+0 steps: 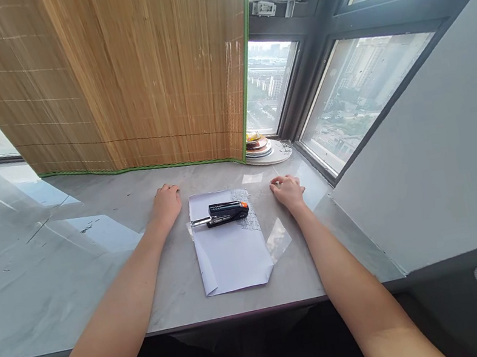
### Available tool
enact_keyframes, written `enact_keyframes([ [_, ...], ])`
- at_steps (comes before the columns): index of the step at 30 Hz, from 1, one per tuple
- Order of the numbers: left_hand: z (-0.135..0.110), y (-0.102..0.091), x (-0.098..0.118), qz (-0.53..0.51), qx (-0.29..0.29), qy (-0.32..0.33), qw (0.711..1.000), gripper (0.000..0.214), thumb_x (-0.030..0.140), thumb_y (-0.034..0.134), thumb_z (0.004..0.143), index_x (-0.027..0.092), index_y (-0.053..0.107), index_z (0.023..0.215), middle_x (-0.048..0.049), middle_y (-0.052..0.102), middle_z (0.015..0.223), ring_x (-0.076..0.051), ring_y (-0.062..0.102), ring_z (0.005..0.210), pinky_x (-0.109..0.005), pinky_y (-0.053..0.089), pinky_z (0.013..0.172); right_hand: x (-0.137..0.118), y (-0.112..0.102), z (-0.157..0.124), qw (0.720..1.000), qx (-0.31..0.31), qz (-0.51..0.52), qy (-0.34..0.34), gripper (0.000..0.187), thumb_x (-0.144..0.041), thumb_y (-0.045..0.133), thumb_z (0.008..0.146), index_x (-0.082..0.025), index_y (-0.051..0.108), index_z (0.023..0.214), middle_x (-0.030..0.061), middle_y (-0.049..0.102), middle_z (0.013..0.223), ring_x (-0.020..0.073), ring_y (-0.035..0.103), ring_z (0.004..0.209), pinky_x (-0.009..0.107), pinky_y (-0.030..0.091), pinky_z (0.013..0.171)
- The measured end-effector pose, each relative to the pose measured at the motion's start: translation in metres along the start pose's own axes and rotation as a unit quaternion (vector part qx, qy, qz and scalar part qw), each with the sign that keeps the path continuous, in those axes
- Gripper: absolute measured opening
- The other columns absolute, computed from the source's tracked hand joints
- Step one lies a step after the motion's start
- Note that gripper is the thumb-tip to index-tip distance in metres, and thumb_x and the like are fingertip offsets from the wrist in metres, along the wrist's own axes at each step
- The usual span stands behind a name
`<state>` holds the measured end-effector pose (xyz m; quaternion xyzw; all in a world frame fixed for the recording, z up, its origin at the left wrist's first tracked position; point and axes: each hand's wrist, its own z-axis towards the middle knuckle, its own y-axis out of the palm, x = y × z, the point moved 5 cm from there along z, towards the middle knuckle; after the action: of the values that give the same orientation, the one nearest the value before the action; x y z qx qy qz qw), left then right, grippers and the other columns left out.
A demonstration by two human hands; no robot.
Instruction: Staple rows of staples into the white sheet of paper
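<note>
- Landmark for all positions below: white paper (235, 265), lying on grey marbled desk (28, 320), near the front edge. Noted lower right corner curled up, crease at lower left, dense dark marks along upper right part.
- Observed on upper half of paper: black stapler (228, 213), orange at right end, lying crosswise. Seen with metal end pointing left and reaching the paper's left edge.
- Recorded left of paper, near its upper left corner: left hand (167, 203), resting on desk, apart from paper and stapler. Fingers curled in, narrow; cannot see undersides, so cannot tell grip.
- Recorded right of paper, near its upper right corner: right hand (287, 191), also resting on desk, apart from paper. Fingers bent, loosely together, pointing away from the front edge; cannot tell grip here either.
- Noted at lower right side of paper: clear plastic piece (279, 240), just beside or partly beneath the sheet, cannot tell which.
- Logged behind paper, toward the right: stack of plates (260, 150), set by a wide pale round plate (282, 151).
- Logged directly behind paper: bamboo blind (156, 76), green-edged, hanging down to desk level.
- Logged behind and right of paper: dark-framed window (341, 92), showing hazy buildings outside.
- Logged well to right of paper: white wall (458, 146).
</note>
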<state>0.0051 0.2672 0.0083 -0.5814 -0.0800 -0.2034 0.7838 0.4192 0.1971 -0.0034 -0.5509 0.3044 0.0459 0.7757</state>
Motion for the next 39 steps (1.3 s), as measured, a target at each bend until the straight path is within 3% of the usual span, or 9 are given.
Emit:
enact_keyframes([
  [4,-0.001,-0.007,0.003,-0.002,0.009,-0.008,1.000,0.035,0.011,0.048,0.091,0.020,0.075,0.113,-0.0160,0.070,0.115,-0.035,0.060,0.113,-0.045,0.051,0.099,0.000,0.004,0.002,0.999,-0.018,-0.024,-0.016,0.044,-0.038,0.058,0.096,-0.027,0.072,0.136,0.0186,0.058,0.135,0.0418,0.047,0.131,0.066,0.038,0.106],
  [9,-0.004,-0.010,0.005,-0.010,0.014,-0.028,0.999,0.050,0.007,0.048,0.090,0.021,0.065,0.135,-0.0163,0.066,0.123,-0.032,0.065,0.106,-0.042,0.053,0.091,-0.010,-0.012,-0.002,0.997,0.043,0.069,-0.011,0.042,-0.034,0.056,0.095,-0.019,0.072,0.131,0.0161,0.065,0.118,0.0343,0.055,0.116,0.053,0.045,0.101],
  [13,-0.002,-0.008,-0.002,-0.024,0.022,-0.058,0.998,0.054,0.010,0.051,0.091,0.015,0.059,0.144,-0.0222,0.060,0.137,-0.032,0.069,0.104,-0.043,0.055,0.090,-0.055,-0.026,-0.027,0.954,0.053,0.218,-0.198,0.035,-0.047,0.056,0.101,-0.019,0.076,0.110,0.0080,0.066,0.096,0.0235,0.060,0.087,0.040,0.051,0.087],
  [16,0.002,-0.004,-0.007,-0.028,0.008,-0.068,0.997,0.041,0.010,0.056,0.090,0.011,0.069,0.128,-0.0213,0.069,0.122,-0.034,0.069,0.109,-0.043,0.054,0.094,-0.097,-0.019,-0.062,0.886,-0.056,0.256,-0.383,0.039,-0.054,0.060,0.102,-0.024,0.072,0.124,0.0080,0.068,0.109,0.0243,0.063,0.101,0.040,0.053,0.092],
  [19,0.004,-0.002,-0.009,-0.031,0.007,-0.075,0.997,0.028,0.011,0.060,0.088,0.013,0.073,0.113,-0.0185,0.073,0.113,-0.033,0.069,0.106,-0.043,0.053,0.096,-0.121,-0.003,-0.089,0.839,-0.146,0.235,-0.468,0.050,-0.053,0.072,0.097,-0.026,0.065,0.138,0.0094,0.068,0.122,0.0268,0.062,0.113,0.043,0.052,0.100],
  [26,0.001,-0.006,-0.011,-0.099,0.051,-0.142,0.984,0.032,0.015,0.063,0.084,0.015,0.071,0.115,-0.0140,0.072,0.110,-0.027,0.067,0.098,-0.043,0.053,0.097,-0.125,0.021,-0.089,0.841,-0.179,0.220,-0.461,0.034,-0.029,0.072,0.097,-0.025,0.067,0.130,0.0063,0.075,0.113,0.0246,0.064,0.104,0.042,0.053,0.096],
  [32,-0.002,-0.028,0.006,-0.192,0.128,-0.072,0.970,0.018,0.025,0.060,0.093,0.019,0.075,0.100,-0.0090,0.075,0.098,-0.023,0.069,0.092,-0.038,0.054,0.094,-0.124,0.021,-0.087,0.839,-0.179,0.236,-0.456,0.034,-0.025,0.074,0.094,-0.026,0.069,0.128,0.0053,0.076,0.114,0.0242,0.065,0.106,0.042,0.052,0.098],
  [35,-0.006,-0.032,0.016,-0.285,0.157,-0.042,0.945,0.020,0.032,0.063,0.094,0.020,0.074,0.104,-0.0078,0.075,0.101,-0.020,0.072,0.091,-0.034,0.058,0.084,-0.124,0.021,-0.087,0.837,-0.172,0.241,-0.461,0.033,-0.024,0.075,0.093,-0.025,0.070,0.126,0.0054,0.077,0.112,0.0240,0.065,0.103,0.041,0.053,0.095],
  [39,-0.008,-0.019,0.025,-0.428,0.119,-0.062,0.894,0.030,0.044,0.071,0.091,0.017,0.075,0.105,-0.0118,0.074,0.113,-0.016,0.072,0.076,-0.029,0.059,0.064,-0.121,0.017,-0.083,0.854,-0.124,0.266,-0.430,0.027,-0.024,0.076,0.090,-0.025,0.074,0.116,0.0043,0.077,0.103,0.0241,0.064,0.096,0.040,0.054,0.089],
])
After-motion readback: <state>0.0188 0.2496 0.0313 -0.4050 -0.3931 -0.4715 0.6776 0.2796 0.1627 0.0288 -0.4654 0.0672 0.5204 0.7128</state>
